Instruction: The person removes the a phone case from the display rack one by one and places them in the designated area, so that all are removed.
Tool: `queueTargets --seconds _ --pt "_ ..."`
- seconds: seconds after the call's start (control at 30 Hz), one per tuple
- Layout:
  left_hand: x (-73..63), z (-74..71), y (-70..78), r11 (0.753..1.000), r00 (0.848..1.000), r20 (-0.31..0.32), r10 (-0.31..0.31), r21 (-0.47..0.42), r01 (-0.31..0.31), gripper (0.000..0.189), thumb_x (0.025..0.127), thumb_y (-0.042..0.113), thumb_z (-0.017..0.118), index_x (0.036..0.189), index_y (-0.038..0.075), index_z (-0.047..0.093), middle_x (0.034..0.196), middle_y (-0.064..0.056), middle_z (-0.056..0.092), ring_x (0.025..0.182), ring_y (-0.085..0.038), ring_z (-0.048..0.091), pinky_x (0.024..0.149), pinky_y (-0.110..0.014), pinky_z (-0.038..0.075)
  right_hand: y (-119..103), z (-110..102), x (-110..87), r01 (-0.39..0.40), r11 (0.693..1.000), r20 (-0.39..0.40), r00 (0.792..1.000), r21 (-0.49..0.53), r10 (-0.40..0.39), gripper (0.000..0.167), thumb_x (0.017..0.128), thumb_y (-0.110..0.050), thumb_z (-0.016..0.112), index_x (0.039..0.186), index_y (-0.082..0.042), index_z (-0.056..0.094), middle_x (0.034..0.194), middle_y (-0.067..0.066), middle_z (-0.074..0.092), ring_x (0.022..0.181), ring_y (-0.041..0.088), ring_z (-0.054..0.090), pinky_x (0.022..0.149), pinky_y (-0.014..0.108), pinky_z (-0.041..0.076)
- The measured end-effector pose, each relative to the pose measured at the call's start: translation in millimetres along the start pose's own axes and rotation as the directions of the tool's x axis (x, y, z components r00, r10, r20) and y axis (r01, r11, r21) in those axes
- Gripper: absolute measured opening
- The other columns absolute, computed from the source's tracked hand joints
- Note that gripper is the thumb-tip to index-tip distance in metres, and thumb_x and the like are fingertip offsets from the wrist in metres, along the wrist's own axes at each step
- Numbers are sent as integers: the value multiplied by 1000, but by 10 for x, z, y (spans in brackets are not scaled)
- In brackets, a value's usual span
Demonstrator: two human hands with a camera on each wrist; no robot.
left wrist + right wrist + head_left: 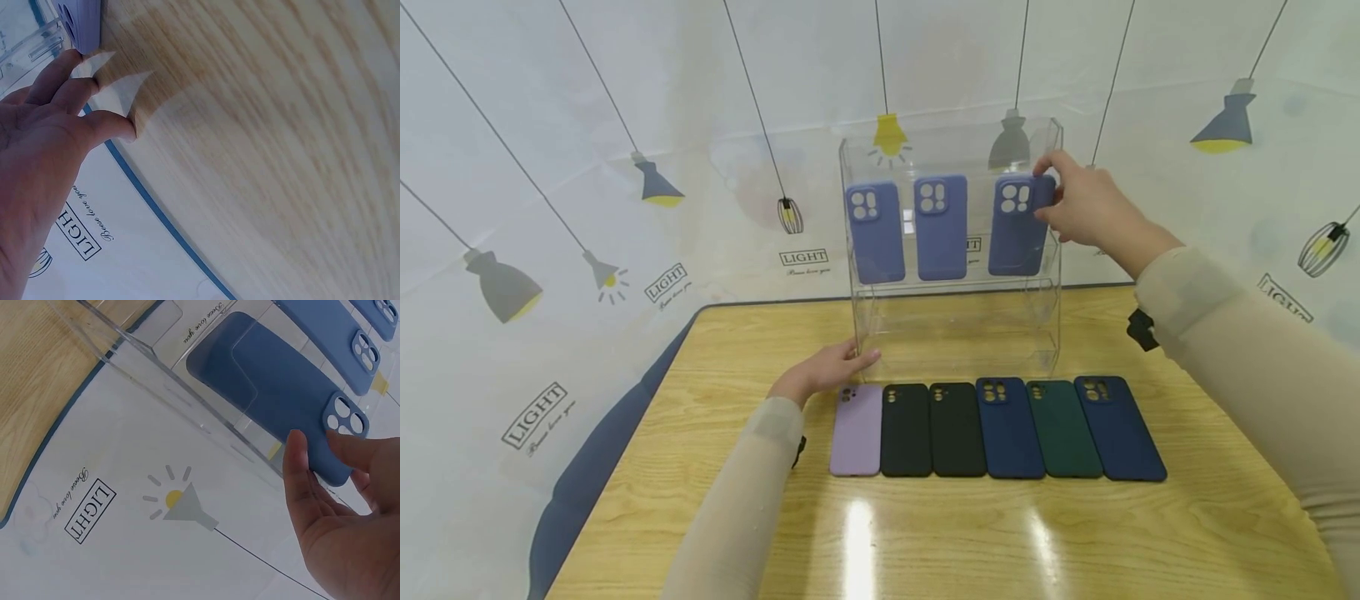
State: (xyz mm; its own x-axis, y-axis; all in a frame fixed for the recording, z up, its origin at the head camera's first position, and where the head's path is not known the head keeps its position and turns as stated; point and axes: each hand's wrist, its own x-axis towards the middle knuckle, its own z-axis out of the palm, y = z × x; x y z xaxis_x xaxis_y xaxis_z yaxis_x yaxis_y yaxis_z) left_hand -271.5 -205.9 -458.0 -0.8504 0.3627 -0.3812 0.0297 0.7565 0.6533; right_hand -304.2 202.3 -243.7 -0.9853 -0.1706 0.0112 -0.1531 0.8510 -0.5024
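Observation:
A clear acrylic display rack stands upright at the back of the table, with three periwinkle-blue phone cases along its upper tier. My right hand pinches the top corner of the rightmost case; in the right wrist view that case has thumb and fingers at its camera end. The other two are a left case and a middle case. Down at the rack's lower left corner, my left hand rests with fingers extended, just above a lilac phone case.
A row of cases lies flat in front of the rack: the lilac one, two black cases, a navy case, a dark green case and another navy case. Behind the wooden table hangs a lamp-patterned cloth.

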Motion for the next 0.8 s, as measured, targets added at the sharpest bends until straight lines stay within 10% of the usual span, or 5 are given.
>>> queueTargets --seconds 0.8 --pt "-15 4 5 1000 1000 6 2 -11 -1 100 99 82 42 173 20 15 176 -13 31 162 -37 32 131 -58 30 84 -142 -64 94 995 -198 976 -18 -96 56 115 -23 47 169 -22 32 138 30 67 95 35 75 64 26 54"
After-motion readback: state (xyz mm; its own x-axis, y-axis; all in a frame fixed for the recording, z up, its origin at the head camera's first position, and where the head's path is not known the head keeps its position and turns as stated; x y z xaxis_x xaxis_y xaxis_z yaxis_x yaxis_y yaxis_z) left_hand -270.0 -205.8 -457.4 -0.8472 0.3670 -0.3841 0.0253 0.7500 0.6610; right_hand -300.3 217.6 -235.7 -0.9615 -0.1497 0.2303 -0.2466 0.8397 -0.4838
